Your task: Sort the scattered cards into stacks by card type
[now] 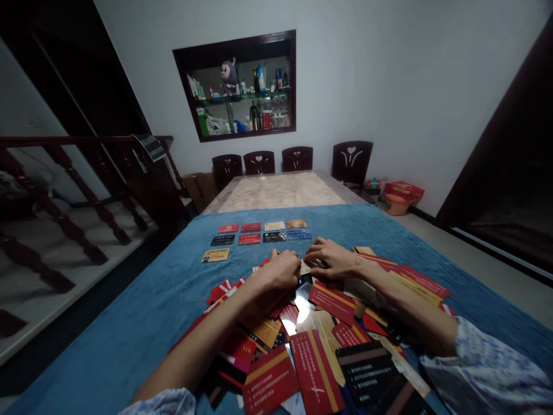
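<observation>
A large loose heap of cards [330, 302], mostly red, with some black, gold and white ones, lies on the blue cloth. My left hand [283, 270] is at the heap's far edge, its fingers curled down; what they hold, if anything, is hidden. Just to its right, my right hand [329, 258] rests over the heap with bent fingers near a pale card [305, 267]. Beyond my hands, two rows of cards lie flat, among them a blue card [298, 235] and a black card [223, 240]. A gold card [215, 255] lies nearer, at the left.
The blue cloth [142, 311] covers the near part of the table, with the bare stone-look tabletop [280, 191] beyond. Dark chairs [351, 161] stand at the far end. A wooden railing [69, 230] runs along the left, and an orange bucket [395, 203] is on the floor at right.
</observation>
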Motion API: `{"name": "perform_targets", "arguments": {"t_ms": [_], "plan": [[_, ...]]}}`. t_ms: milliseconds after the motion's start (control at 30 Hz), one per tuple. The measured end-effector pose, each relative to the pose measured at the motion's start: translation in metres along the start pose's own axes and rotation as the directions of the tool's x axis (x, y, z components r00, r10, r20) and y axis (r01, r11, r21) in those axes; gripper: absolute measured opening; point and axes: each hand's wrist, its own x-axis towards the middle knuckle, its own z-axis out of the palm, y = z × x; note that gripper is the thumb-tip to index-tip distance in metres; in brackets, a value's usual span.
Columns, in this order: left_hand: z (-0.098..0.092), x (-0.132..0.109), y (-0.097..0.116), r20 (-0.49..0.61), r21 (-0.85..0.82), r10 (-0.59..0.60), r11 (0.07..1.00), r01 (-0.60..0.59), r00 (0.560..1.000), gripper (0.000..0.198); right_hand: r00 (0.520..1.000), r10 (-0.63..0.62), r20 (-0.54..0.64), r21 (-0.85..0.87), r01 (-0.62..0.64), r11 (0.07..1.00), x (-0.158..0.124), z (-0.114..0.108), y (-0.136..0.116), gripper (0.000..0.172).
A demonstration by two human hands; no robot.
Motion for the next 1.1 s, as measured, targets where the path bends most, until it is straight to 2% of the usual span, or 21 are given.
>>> {"name": "perform_targets", "arguments": {"t_ms": [333,533,667,833,967,1100], "plan": [[0.009,0.005,-0.007,-0.088,-0.049,-0.035,0.998,0.03,0.995,0.022,0.999,0.042,-0.004,0.041,-0.042,0.998,-0.002,-0.004,0.001,0.029],[0.01,0.009,-0.021,-0.17,-0.182,-0.037,0.983,0.006,0.985,0.025,0.997,0.056,-0.057,0.062,-0.052,0.997,-0.002,0.003,0.015,0.025],[0.014,0.012,-0.03,-0.212,-0.22,-0.053,0.976,0.005,0.976,0.03,0.99,0.112,-0.088,0.055,-0.108,0.993,-0.002,0.005,0.02,0.025],[0.02,0.016,-0.036,-0.287,-0.344,-0.112,0.939,0.007,0.951,0.033,0.975,0.194,-0.104,0.016,-0.194,0.981,-0.002,0.004,0.017,0.021],[0.021,0.018,-0.039,-0.301,-0.4,-0.176,0.915,0.043,0.937,0.03,0.962,0.249,-0.11,-0.033,-0.254,0.967,-0.002,0.004,0.015,0.018],[0.022,0.019,-0.039,-0.308,-0.411,-0.187,0.91,0.047,0.933,0.029,0.956,0.272,-0.113,-0.036,-0.277,0.96,-0.002,0.005,0.013,0.018]]}}
